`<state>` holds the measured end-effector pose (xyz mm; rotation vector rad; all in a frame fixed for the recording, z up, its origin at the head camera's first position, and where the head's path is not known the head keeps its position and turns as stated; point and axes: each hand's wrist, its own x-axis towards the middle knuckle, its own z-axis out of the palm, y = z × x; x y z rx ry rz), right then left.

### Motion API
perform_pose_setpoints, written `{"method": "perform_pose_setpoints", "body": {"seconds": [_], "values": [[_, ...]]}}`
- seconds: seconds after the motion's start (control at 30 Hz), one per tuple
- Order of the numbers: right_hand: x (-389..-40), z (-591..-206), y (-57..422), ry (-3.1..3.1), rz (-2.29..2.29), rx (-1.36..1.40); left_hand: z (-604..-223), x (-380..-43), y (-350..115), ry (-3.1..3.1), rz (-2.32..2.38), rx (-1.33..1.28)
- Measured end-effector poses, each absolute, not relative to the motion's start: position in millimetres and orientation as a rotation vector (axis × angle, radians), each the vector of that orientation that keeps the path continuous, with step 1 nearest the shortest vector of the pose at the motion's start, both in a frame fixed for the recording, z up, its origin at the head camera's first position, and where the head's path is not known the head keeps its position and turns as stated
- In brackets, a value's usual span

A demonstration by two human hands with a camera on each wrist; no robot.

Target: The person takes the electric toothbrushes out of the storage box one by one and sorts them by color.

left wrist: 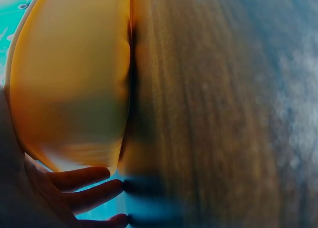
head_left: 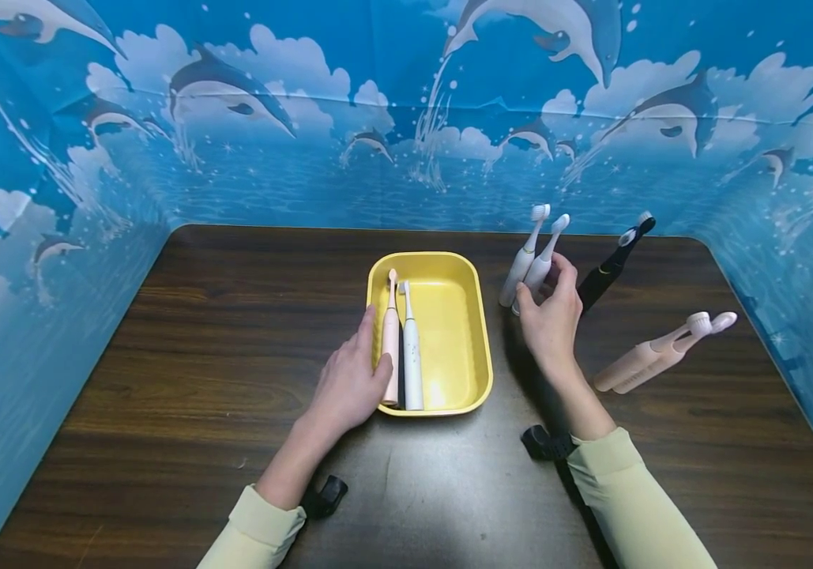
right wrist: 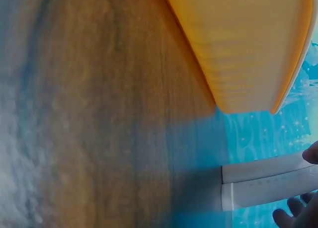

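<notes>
My left hand (head_left: 352, 375) rests at the left rim of a yellow tray (head_left: 466, 340), thumb over the edge; the left wrist view has its fingers (left wrist: 92, 195) fairly straight beside the tray wall. Inside lie a pink electric toothbrush (head_left: 390, 348) and a white electric toothbrush (head_left: 412, 363), with a dark strip between them I cannot identify. Right of the tray, my right hand (head_left: 555, 312) curls its thumb and fingers round a standing white electric toothbrush (head_left: 541, 265). Another white one (head_left: 520, 269) stands close against it. Whether every fingertip touches is hidden.
Black electric toothbrushes (head_left: 604, 276) stand just beyond my right hand. Two pale pink electric toothbrushes (head_left: 651, 359) stand nearer the table's right edge. The dark wooden table (head_left: 235, 340) is bounded by a blue dolphin-print cloth (head_left: 271, 182) at the back and sides.
</notes>
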<state>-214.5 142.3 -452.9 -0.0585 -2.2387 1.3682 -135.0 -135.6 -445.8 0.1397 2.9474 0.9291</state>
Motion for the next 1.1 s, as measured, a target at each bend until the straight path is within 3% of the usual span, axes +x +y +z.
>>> {"method": "perform_pose_setpoints", "body": {"seconds": [0.27, 0.63, 0.87, 1.1], "values": [[-196.2, -454.0, 131.5, -2.097, 1.293, -0.062, -446.7, -135.0, -136.2, 2.952, 0.936, 0.155], [-177.3, -418.2, 94.6, -1.738, 1.282, 0.32, -446.2, -135.2, -136.1, 2.956, 0.929, 0.162], [-167.8, -417.5, 65.6, -1.97, 1.611, 0.481, -447.0, -134.4, -136.4, 2.954, 0.934, 0.161], [-171.6, -425.4, 44.9, -2.14, 2.111, 0.303, -447.1, -134.3, -136.0, 2.984, 0.918, 0.174]]}}
